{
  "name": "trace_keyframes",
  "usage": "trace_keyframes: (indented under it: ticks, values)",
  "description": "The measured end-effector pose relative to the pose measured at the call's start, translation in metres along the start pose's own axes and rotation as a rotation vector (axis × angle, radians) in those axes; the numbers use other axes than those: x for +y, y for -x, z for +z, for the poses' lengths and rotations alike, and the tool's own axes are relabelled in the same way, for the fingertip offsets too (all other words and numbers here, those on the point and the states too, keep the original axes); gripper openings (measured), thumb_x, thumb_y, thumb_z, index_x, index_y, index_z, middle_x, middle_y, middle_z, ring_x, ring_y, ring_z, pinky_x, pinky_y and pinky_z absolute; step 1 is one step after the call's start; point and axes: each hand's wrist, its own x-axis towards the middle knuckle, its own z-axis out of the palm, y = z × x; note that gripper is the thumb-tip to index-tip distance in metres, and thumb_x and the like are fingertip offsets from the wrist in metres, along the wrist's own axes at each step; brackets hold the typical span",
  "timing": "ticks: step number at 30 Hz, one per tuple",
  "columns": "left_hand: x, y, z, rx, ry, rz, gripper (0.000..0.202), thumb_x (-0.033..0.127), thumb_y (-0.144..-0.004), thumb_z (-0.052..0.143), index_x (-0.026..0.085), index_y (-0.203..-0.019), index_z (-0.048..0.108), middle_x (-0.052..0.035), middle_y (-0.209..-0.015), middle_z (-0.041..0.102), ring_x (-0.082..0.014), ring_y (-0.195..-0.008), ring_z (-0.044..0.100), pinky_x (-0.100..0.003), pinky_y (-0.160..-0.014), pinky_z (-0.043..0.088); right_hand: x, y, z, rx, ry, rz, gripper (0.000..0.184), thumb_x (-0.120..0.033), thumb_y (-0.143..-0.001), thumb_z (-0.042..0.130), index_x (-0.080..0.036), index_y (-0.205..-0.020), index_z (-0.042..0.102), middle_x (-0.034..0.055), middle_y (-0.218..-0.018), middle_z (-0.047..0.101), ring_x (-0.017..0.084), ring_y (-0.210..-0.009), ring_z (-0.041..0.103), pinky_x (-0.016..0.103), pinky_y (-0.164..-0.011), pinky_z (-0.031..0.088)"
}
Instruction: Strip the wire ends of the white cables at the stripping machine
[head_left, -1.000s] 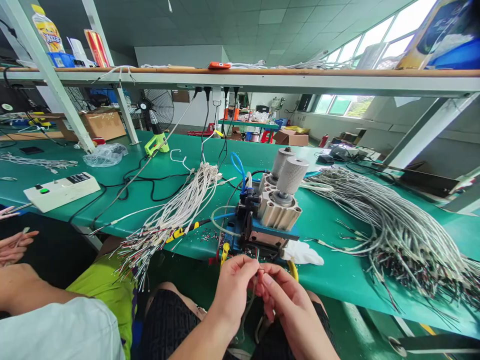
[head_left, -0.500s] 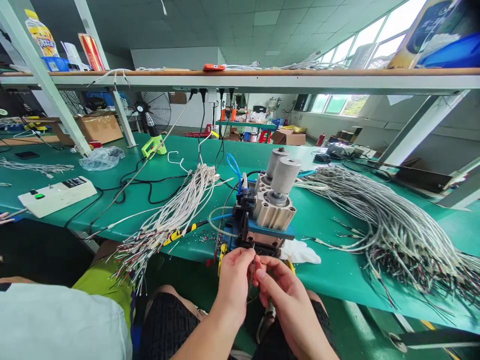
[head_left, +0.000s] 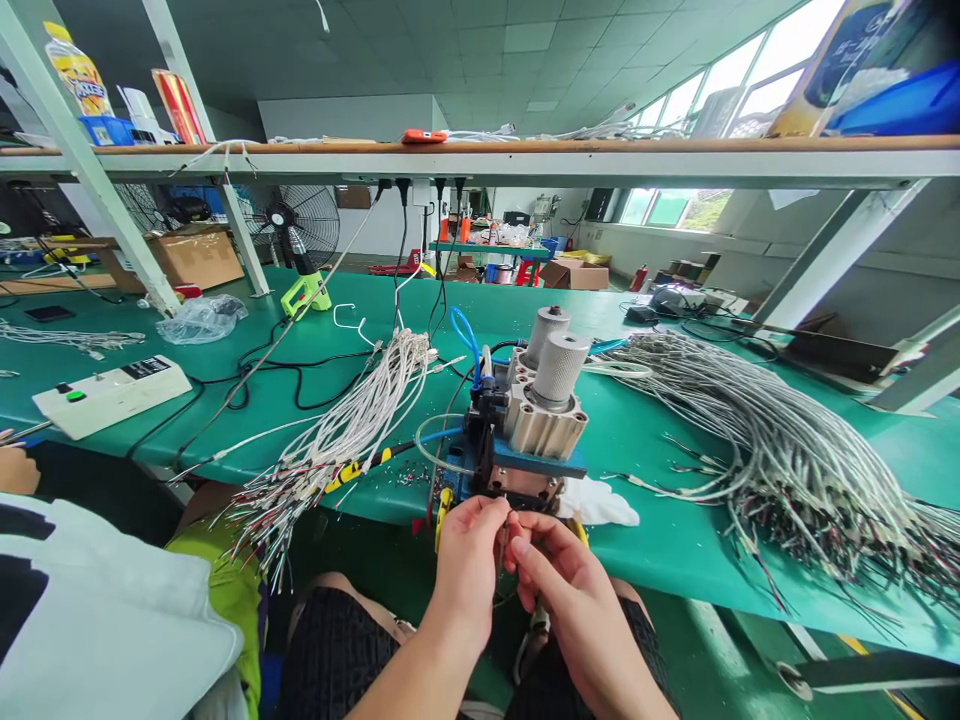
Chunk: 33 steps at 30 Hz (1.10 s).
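Note:
My left hand (head_left: 474,535) and my right hand (head_left: 559,570) meet at the front of a pneumatic crimping press (head_left: 546,430). Both are closed, fingertips pinching a thin wire (head_left: 502,560) whose tip points up at the press and whose tail hangs between the hands. The fingers hide most of the wire. Two knurled metal knobs (head_left: 561,370) top the press, and blue air tubes (head_left: 469,335) run into its left side. A white glove (head_left: 600,502) lies beside its base.
White cables (head_left: 360,400) with stripped ends lie left of the press. A larger grey cable bundle (head_left: 750,430) covers the right side. A power strip (head_left: 112,395) sits at left. Overhead runs a shelf (head_left: 525,165). A co-worker's sleeve (head_left: 112,610) is close on my left.
The knurled knobs on the press have dropped a little. My hands stay almost in place, still pinching the wire. The co-worker's sleeve has shifted and a hand now shows at the left edge.

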Motion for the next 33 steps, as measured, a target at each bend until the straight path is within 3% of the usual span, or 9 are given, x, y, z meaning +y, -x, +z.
trace_keyframes:
  ticks: [10,15,23,28,33]
  values:
    - [-0.001,0.008,-0.003,-0.034,0.011,-0.006,0.028,0.035,-0.082,0.062,0.015,-0.065,0.053,0.0027,-0.05,0.047,-0.0088,-0.044,0.044,-0.02,-0.044,0.032,0.003,0.003,-0.005,-0.011,-0.048,0.016,0.041,-0.05,-0.082,0.071,-0.016,-0.103,0.062,0.0017,-0.077,0.058,0.01,-0.061,0.044,0.021,-0.052,0.038]
    - [-0.012,0.029,-0.02,-0.101,-0.049,0.009,0.032,0.04,-0.084,0.066,0.012,-0.069,0.059,-0.0026,-0.063,0.058,-0.0111,-0.055,0.052,-0.023,-0.055,0.041,0.01,0.009,-0.011,0.04,-0.119,0.09,0.045,-0.055,-0.076,0.074,-0.014,-0.092,0.068,0.0011,-0.066,0.056,0.012,-0.059,0.05,0.023,-0.052,0.037]
    - [-0.019,0.041,-0.038,-0.196,-0.249,-0.015,0.041,0.049,-0.085,0.064,0.013,-0.066,0.06,-0.0053,-0.061,0.062,-0.0124,-0.056,0.052,-0.024,-0.058,0.042,0.007,0.014,-0.009,-0.115,-0.018,0.122,0.037,-0.05,-0.077,0.075,-0.014,-0.073,0.067,-0.0007,-0.056,0.056,0.01,-0.05,0.052,0.024,-0.051,0.031]
    - [-0.019,0.045,-0.038,-0.155,-0.258,-0.019,0.046,0.054,-0.08,0.069,0.012,-0.062,0.061,-0.0056,-0.059,0.061,-0.0118,-0.055,0.052,-0.022,-0.055,0.041,0.002,0.012,-0.01,-0.146,0.053,0.106,0.043,-0.052,-0.077,0.074,-0.013,-0.064,0.062,-0.0016,-0.052,0.052,0.01,-0.047,0.051,0.024,-0.05,0.031]
    - [-0.025,0.052,-0.041,-0.2,-0.173,0.008,0.041,0.052,-0.078,0.072,0.011,-0.078,0.072,-0.0094,-0.07,0.068,-0.0133,-0.061,0.058,-0.024,-0.061,0.047,0.005,0.013,-0.011,-0.111,-0.051,0.159,0.04,-0.051,-0.075,0.076,-0.014,-0.071,0.06,-0.0036,-0.05,0.05,0.008,-0.043,0.046,0.022,-0.046,0.03]
